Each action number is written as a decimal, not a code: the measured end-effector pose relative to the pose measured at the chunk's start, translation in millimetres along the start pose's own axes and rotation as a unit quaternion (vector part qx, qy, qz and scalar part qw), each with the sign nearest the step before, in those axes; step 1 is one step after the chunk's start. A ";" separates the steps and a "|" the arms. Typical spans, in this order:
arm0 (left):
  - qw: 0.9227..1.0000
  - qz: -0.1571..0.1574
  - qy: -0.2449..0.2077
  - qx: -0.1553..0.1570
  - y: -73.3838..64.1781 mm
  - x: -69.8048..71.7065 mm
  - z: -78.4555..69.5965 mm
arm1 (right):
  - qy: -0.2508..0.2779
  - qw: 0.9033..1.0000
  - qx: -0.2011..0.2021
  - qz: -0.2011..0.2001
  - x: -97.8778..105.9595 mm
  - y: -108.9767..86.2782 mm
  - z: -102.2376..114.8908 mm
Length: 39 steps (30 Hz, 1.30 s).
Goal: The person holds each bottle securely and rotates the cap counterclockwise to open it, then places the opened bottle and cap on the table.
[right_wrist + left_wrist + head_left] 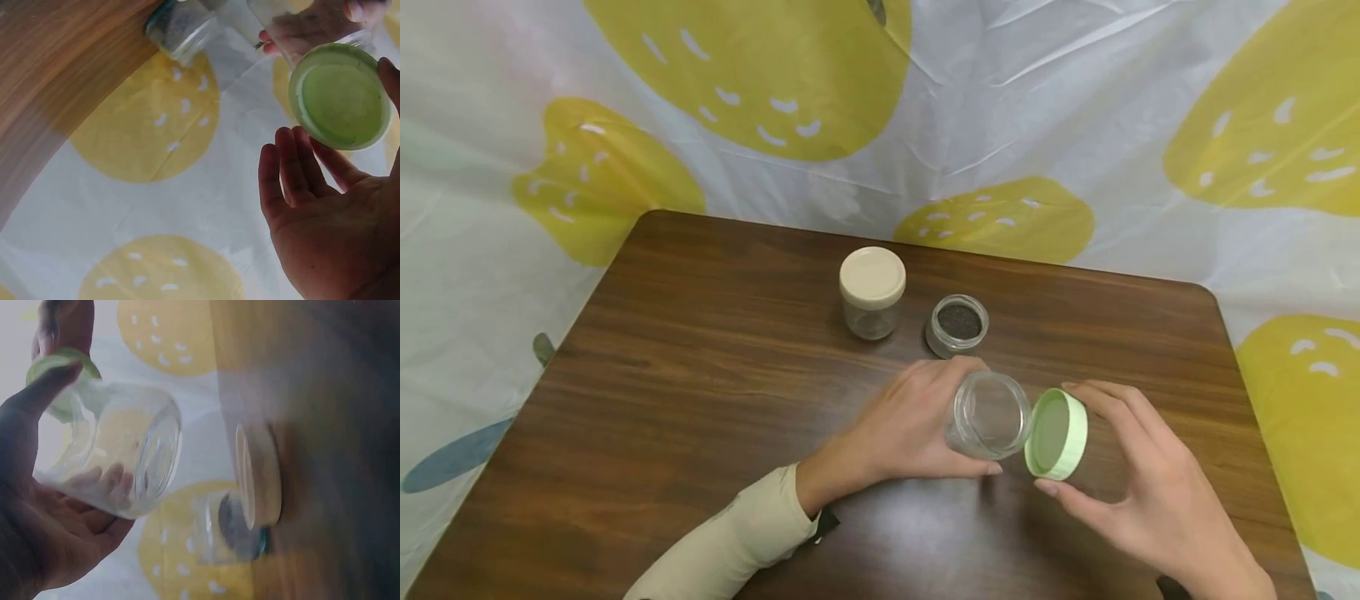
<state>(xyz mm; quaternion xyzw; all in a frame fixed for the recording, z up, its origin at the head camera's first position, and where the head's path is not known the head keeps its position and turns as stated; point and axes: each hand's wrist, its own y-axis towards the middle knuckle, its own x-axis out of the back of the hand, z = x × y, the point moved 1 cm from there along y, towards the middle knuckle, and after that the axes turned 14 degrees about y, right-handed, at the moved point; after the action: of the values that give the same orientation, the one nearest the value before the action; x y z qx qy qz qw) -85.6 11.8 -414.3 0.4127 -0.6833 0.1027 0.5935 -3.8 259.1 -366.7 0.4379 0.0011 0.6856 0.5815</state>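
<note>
My left hand (pixel 917 421) grips a clear empty jar (pixel 992 417) from its left side, its open mouth tipped up toward the head camera. A light green screw lid (pixel 1058 433) is pinched at its rim between the thumb and fingers of my right hand (pixel 1157 483). The lid's inner side faces the jar, and its edge comes right up to the jar's rim in the head view. In the left wrist view, the left fingers show through the jar wall (pixel 134 450). The right wrist view gives the lid's round green outer face (pixel 340 97).
Beyond the hands, a small open glass jar (pixel 957 327) of dark grains stands on the brown wooden table (pixel 715 333). Left of it is a taller clear jar with a cream lid (pixel 872 279). A white curtain with yellow fruit prints (pixel 820 192) hangs behind the table.
</note>
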 end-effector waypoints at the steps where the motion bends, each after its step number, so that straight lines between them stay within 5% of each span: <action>1: 1.000 -0.005 -0.016 0.001 1.4 -1.8 -1.7 | -0.002 1.000 -0.006 -0.002 1.3 -2.2 -2.0; 8: 0.995 -0.021 -0.078 0.051 11.5 -18.9 -16.4 | -0.018 0.998 -0.064 0.020 14.3 -15.9 -17.0; 15: 0.991 0.019 -0.083 0.106 32.2 -36.7 -28.1 | -0.114 0.982 -0.150 0.021 19.0 -29.9 -32.9; 19: 0.988 0.038 -0.076 0.128 47.9 -46.2 -33.6 | -0.122 0.973 -0.193 0.028 15.2 -37.0 -42.4; 30: 0.983 0.046 -0.039 0.175 84.7 -67.8 -44.5 | -0.105 0.963 -0.242 0.061 3.9 -45.6 -71.3; 39: 0.976 0.064 -0.029 0.206 98.5 -83.1 -43.1 | -0.115 0.952 -0.277 0.062 -11.7 -44.2 -74.6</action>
<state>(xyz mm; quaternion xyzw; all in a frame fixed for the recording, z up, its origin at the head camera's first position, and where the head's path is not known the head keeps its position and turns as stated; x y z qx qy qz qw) -125.6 138.5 -442.5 0.4841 -0.6896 0.2672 0.4677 -14.1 302.0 -442.2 0.3346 -0.2828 0.6389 0.6324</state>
